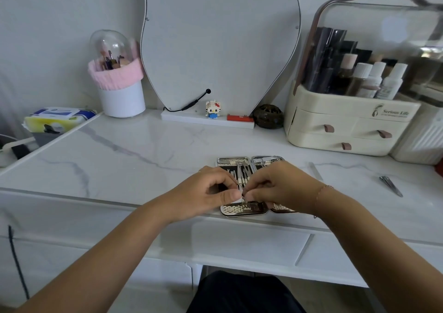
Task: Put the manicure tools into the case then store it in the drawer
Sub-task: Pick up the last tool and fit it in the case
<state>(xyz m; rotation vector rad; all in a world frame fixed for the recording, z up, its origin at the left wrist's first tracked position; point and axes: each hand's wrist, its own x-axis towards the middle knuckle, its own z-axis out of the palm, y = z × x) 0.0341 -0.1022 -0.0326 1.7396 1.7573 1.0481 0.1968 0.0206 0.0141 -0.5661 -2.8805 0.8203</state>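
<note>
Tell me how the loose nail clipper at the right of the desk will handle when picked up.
The nail clipper looks like polished metal, so probably stiff and a bit slippery. It lies flat and slim on the smooth marble desk, so it may slide before the fingers get under it. It seems unlikely to roll.

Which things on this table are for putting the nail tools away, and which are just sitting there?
For the job:
- open manicure case
- small tool pinched by the left hand and right hand
- nail file
- nail clipper
- desk drawer, shut

Just sitting there:
- mirror
- brush holder
- toy figure
- cosmetics organiser
- tissue pack
</note>
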